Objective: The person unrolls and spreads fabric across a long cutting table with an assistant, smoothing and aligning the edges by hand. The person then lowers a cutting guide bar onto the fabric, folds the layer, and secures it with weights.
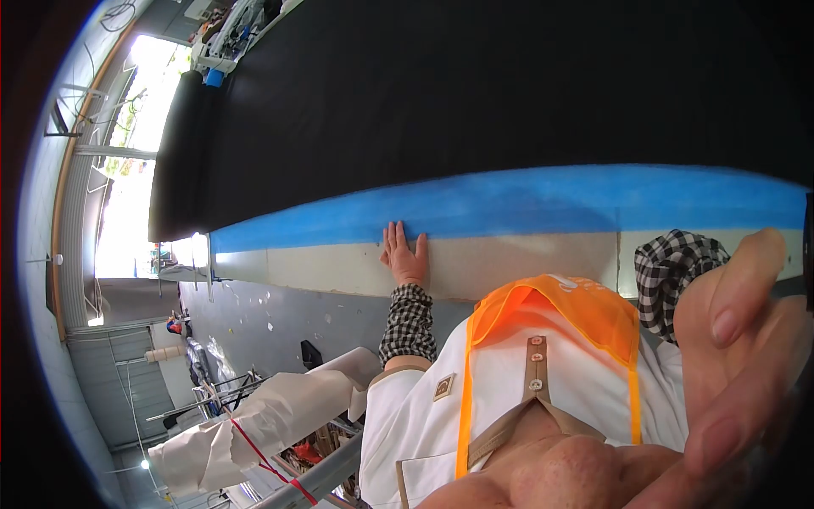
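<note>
My left hand point(404, 257) lies flat, palm down, on the near edge of the table. Its fingertips touch a blue strip point(509, 204) that runs along the table, and the palm rests on the pale table border point(517, 250). Beyond the strip, black fabric point(509, 93) is spread wide across the table. Close to the camera, my right hand point(746, 339) is raised at the right, large and blurred. Its fingers look bent and apart, with nothing visible between them; part of it is cut off by the frame. Checked sleeve covers are on both forearms.
An orange apron point(551, 318) hangs over my white shirt near the table edge. At left behind me, large rolls of pale paper point(254, 424) rest on a metal rack. Equipment point(229, 51) stands at the table's far left end, near bright windows point(127, 170). Scraps dot the grey floor point(280, 327).
</note>
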{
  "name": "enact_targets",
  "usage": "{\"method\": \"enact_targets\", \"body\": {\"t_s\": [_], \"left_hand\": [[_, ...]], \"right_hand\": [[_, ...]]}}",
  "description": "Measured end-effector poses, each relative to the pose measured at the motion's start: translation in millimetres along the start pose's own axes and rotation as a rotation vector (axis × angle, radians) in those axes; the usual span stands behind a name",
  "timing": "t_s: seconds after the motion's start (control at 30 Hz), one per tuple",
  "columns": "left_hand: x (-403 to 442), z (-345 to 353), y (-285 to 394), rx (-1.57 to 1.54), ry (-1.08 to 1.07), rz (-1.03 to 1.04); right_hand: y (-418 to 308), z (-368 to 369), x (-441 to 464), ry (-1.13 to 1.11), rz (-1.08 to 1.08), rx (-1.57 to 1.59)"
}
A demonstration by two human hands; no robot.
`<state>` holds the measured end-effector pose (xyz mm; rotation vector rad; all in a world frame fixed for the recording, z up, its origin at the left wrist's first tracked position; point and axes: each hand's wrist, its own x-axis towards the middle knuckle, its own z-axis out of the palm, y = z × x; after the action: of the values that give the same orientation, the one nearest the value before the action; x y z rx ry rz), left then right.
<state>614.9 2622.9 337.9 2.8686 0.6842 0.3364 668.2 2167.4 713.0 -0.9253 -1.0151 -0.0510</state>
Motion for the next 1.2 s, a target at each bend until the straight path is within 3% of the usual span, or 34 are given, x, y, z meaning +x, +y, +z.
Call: {"method": "enact_targets", "body": {"t_s": [0.27, 0.47, 0.57, 0.83, 0.97, 1.07, 1.1, 1.2], "left_hand": [[-1.1, -1.7, 0.0, -0.005, 0.002, -0.01], [0.3, 1.8, -2.3, 0.015, -0.007, -0.008], [-0.9, -1.7, 1.3, -0.008, -0.007, 0.003], [-0.7, -5.1, 4.7, 0.016, 0.002, 0.006], [0.1, -4.2, 3.9, 0.001, 0.013, 0.014], [-0.4, -6.5, 5.5, -0.007, 0.012, 0.013], [-0.4, -7.0, 5.7, -0.008, 0.015, 0.014], [-1.0, -7.2, 6.8, -0.013, 0.021, 0.014]], "right_hand": [[2.2, -2.5, -4.1, 0.06, 0.056, 0.018], [-12.3, 4.3, -20.1, 0.232, 0.206, 0.159], [12.4, 29.7, 7.9, 0.191, 0.046, 0.009], [16.6, -1.0, 15.6, -0.064, -0.19, -0.161], [60.1, -33.5, 23.1, -0.049, -0.353, -0.445], [113.5, -57.9, 15.5, 0.224, -0.219, -0.805], [131.9, -73.9, 9.0, 0.255, -0.084, -1.044], [205.3, -153.6, -42.5, 0.276, 0.167, -1.311]]}}
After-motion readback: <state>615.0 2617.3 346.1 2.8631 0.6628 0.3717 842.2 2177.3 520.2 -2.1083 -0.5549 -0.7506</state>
